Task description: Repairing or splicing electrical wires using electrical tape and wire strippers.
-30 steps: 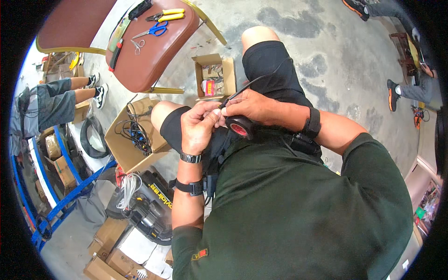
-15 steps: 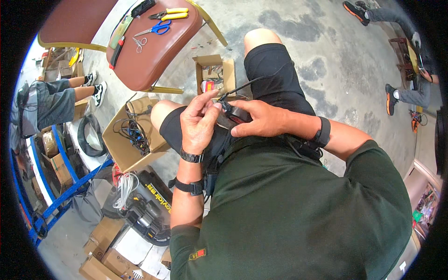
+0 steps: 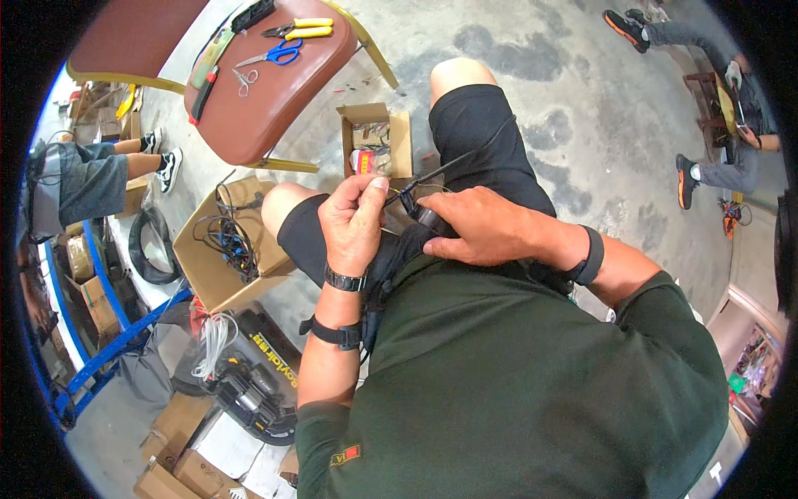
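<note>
Over my lap, my left hand (image 3: 353, 223) is closed, thumb and forefinger pinching a thin yellowish wire (image 3: 394, 192) beside a black cable (image 3: 462, 158). My right hand (image 3: 480, 228) grips a dark round roll (image 3: 431, 218), apparently black tape, just right of and below the left fingertips; its fingers cover much of it. The black cable runs up from between my hands across my right thigh. Exactly how wire, cable and roll join is too small to make out.
A brown chair (image 3: 258, 108) holds scissors, pliers and cutters. Open cartons (image 3: 374, 112) with wires and cables (image 3: 234, 245) sit by my knees. A black machine (image 3: 245, 382) and blue rack (image 3: 125, 337) are at left. Two other people (image 3: 91, 183) (image 3: 719, 170) are at the edges.
My right hand has shifted down and closed over the roll, hiding its red centre. My left fingertips have moved slightly left, away from where both hands met on the cable.
</note>
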{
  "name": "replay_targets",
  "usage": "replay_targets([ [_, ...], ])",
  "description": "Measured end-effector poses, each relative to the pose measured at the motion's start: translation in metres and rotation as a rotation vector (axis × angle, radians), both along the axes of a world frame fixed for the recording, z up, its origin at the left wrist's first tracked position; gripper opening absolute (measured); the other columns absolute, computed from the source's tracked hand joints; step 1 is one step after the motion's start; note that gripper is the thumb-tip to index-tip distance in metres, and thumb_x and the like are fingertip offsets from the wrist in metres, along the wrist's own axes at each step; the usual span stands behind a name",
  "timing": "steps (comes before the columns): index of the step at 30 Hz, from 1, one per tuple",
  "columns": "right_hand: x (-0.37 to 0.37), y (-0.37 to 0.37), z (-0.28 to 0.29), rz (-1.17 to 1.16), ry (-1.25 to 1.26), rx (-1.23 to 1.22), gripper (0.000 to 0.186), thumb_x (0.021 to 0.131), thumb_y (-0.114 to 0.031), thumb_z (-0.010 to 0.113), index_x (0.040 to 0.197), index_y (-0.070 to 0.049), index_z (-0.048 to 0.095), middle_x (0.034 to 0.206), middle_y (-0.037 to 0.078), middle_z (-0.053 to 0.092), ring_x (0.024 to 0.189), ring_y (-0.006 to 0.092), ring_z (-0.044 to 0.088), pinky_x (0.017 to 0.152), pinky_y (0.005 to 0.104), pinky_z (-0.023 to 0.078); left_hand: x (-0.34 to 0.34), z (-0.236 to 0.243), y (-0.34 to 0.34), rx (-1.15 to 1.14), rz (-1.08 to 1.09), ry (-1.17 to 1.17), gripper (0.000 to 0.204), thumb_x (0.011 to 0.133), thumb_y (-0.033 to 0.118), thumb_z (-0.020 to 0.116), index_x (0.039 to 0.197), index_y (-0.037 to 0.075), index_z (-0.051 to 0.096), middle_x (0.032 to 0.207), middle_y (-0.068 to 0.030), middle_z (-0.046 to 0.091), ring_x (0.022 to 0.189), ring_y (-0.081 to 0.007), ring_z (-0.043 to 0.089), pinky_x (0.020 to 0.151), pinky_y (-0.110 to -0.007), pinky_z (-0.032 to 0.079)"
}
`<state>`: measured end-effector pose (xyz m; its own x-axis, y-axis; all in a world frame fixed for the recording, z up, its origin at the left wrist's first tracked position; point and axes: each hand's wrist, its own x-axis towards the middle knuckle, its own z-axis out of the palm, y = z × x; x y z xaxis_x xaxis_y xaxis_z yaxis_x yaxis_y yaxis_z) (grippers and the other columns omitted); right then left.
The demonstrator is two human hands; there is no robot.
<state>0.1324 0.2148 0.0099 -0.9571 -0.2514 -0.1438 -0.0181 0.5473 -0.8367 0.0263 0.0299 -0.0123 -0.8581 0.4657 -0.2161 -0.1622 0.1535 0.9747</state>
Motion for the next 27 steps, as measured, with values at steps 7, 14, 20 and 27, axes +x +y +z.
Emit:
replay_targets([
  [7,0.006,0.000,0.015,-0.065,0.036,0.142,0.044,0.082,-0.019,0.072,0.116,0.000,0.051,0.085,0.020,0.066,0.080,0.0392,0.066,0.067,0.0449,0.052,-0.001,-0.002,0.002,0.062,0.081,-0.070,0.015,0.094,0.015,0.065,0.097,0.001,0.068,0.074,0.0009,0.063,0.056,-0.0048,0.051,0.050,-0.020,0.041],
  [14,0.004,0.003,0.029,-0.063,0.159,0.193,0.052,0.080,-0.017,0.073,0.124,0.000,0.051,0.090,0.019,0.068,0.081,0.0367,0.067,0.067,0.0421,0.053,-0.005,0.005,-0.001,-0.021,-0.066,-0.128,0.017,0.091,0.011,0.064,0.103,0.000,0.069,0.081,-0.0018,0.066,0.063,-0.0053,0.054,0.057,-0.019,0.042],
  [20,0.000,0.005,0.037,-0.051,0.215,0.117,0.052,0.078,-0.011,0.076,0.123,0.001,0.054,0.095,0.019,0.069,0.085,0.0369,0.067,0.072,0.0396,0.054,-0.009,0.004,-0.008,-0.095,-0.287,0.139,0.018,0.085,0.002,0.063,0.100,-0.004,0.069,0.088,-0.0052,0.069,0.077,-0.0105,0.060,0.070,-0.025,0.048],
  [27,-0.021,0.016,0.050,-0.027,0.177,-0.140,0.039,0.084,-0.012,0.071,0.119,-0.003,0.058,0.083,0.015,0.066,0.072,0.0281,0.069,0.064,0.0354,0.054,-0.007,0.003,-0.007,-0.033,-0.278,0.216,0.016,0.082,0.000,0.064,0.096,-0.004,0.070,0.086,-0.0073,0.067,0.079,-0.0141,0.061,0.073,-0.028,0.048],
])
